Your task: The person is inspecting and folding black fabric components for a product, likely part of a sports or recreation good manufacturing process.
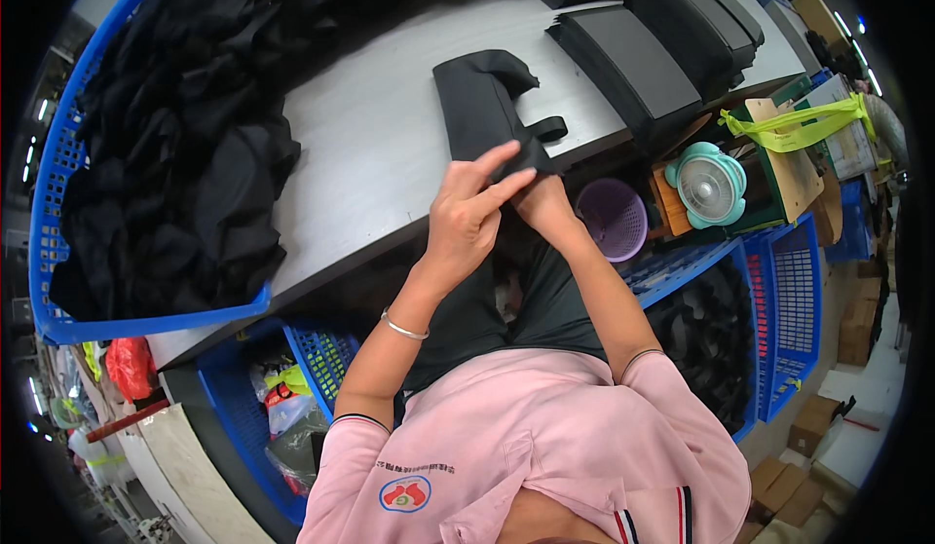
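Head view shows a black fabric piece [477, 111] lying near the upper middle of the frame, on the pale table [370, 125], with its lower end at the table's near edge. Its long axis runs from the upper left of the piece down toward the hands, leaning a little to the right as it descends. The far end points to the top of the frame and bends over into a flap that reaches right; a small black loop [551, 131] sticks out toward the right from its lower right side.

Both hands are close together at the lower end. The left hand [462, 221] has two fingers stretched out toward the upper right, lying over the fabric's lower part, with the other fingers bent. The right hand [545, 205] comes up from the lower right, its fingers mostly hidden by the fabric and the left fingertips, so I cannot tell how firmly either one grips.

At the upper left of the frame, a blue basket [156, 326] holds a heap of black cloth [175, 154]. At the upper right, a stack of dark pieces [623, 62] with a grey top face slants from upper left to lower right. Right of the hands, below the table edge, are a purple basket [633, 234] and a teal fan [707, 184].
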